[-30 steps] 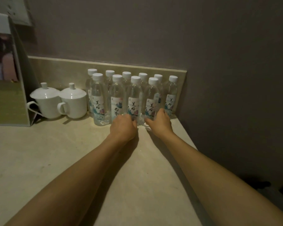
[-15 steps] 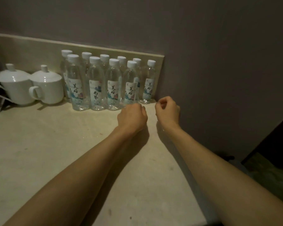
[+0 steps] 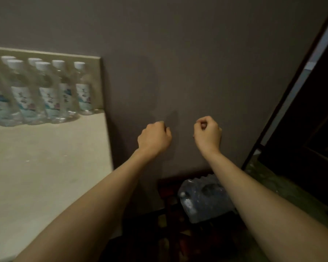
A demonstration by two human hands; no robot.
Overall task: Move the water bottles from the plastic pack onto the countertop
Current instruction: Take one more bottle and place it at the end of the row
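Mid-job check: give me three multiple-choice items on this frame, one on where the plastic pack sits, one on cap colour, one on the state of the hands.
1. Where is the plastic pack?
A. On the countertop
B. Low down, right of the countertop, under the right forearm
C. In the left hand

2. What colour are the caps of the water bottles?
A. White
B. Blue
C. Red

3. What state are the hands in?
A. Each grips a bottle
B. Flat on the countertop
C. Both curled, holding nothing

Answers: 1 B, the pack lies below and beyond the edge of the countertop. 2 A, every visible cap is white. 3 C, the left hand and right hand are loose fists in front of the wall.
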